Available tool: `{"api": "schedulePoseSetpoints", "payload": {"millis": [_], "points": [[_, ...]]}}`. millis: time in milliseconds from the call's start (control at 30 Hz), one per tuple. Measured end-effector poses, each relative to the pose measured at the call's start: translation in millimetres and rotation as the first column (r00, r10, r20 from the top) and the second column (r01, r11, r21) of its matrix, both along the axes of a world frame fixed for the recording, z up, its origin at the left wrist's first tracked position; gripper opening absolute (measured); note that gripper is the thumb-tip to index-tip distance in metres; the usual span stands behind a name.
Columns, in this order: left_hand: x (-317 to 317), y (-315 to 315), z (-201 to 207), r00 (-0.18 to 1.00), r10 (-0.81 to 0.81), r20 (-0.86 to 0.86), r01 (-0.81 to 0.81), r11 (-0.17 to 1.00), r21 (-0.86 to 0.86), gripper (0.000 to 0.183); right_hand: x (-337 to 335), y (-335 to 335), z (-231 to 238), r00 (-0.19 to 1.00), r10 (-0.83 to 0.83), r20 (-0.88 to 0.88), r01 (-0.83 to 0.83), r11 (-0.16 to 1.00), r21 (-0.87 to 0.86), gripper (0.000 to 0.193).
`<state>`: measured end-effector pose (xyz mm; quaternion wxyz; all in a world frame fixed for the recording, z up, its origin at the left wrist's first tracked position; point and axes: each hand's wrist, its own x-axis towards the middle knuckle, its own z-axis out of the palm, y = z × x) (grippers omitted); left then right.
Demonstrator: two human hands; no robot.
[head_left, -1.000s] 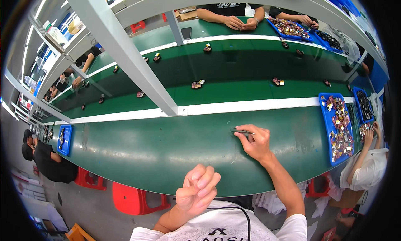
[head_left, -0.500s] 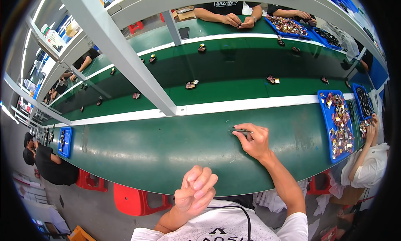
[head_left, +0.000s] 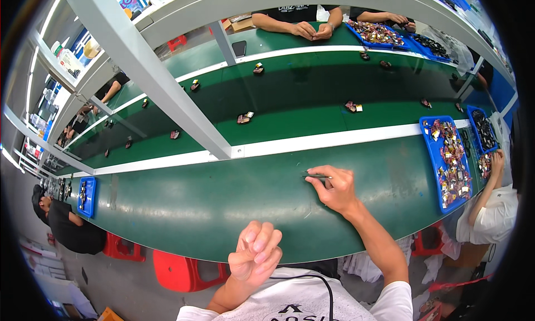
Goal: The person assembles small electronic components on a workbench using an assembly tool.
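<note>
My right hand (head_left: 337, 188) hovers over the green worktop (head_left: 189, 193), its fingers closed in a pinch. A thin, dark pair of tweezers (head_left: 326, 177) is held between thumb and fingers, tips pointing left. My left hand (head_left: 255, 251) is raised in front of my chest at the table's near edge. Its fingers are curled in toward the palm, and no object shows in them. Neither hand touches any of the small parts on the belt.
Beyond a white rail, small dark parts with pale tags (head_left: 245, 117) lie on a green conveyor belt (head_left: 301, 92). A blue tray (head_left: 427, 154) of parts stands right; another blue tray (head_left: 82, 211) stands left. A grey post (head_left: 150, 70) crosses the view. Co-workers sit around.
The whole view has shifted slightly, and the parts on the belt now appear a little farther left. Both my hands keep nearly the same pose.
</note>
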<state>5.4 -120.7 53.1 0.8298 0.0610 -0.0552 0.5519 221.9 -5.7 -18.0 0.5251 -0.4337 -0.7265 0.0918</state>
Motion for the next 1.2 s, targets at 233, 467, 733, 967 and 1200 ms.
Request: {"api": "schedulePoseSetpoints", "payload": {"millis": [233, 467, 733, 967, 1200], "points": [[-12, 26, 19, 0.837, 0.298, -0.459, -0.208, 0.949, 0.236, 0.022, -1, 1, -3, 1.0, 0.004, -0.007, -0.004, 1.0, -0.03, 0.015], [-26, 133, 6, 0.171, 0.513, -0.841, -0.175, 0.856, 0.487, 0.01, 2, -1, 3, 1.0, -0.001, -0.006, 0.002, 1.0, 0.023, 0.014], [-30, 260, -73, -0.815, 0.566, -0.125, 0.173, 0.443, 0.88, 0.015, -4, -6, 2, 0.999, 0.046, 0.002, -0.046, 0.999, 0.027, 0.014], [33, 248, -75, -0.749, 0.63, -0.208, 0.254, 0.562, 0.787, 0.018, -1, -8, 1, 0.998, 0.047, 0.034, -0.049, 0.997, 0.051, 0.015], [32, 250, -80, -0.764, 0.587, -0.268, 0.277, 0.673, 0.685, 0.026, -7, -7, 1, 0.996, 0.077, 0.038, -0.079, 0.996, 0.04, 0.015]]}}
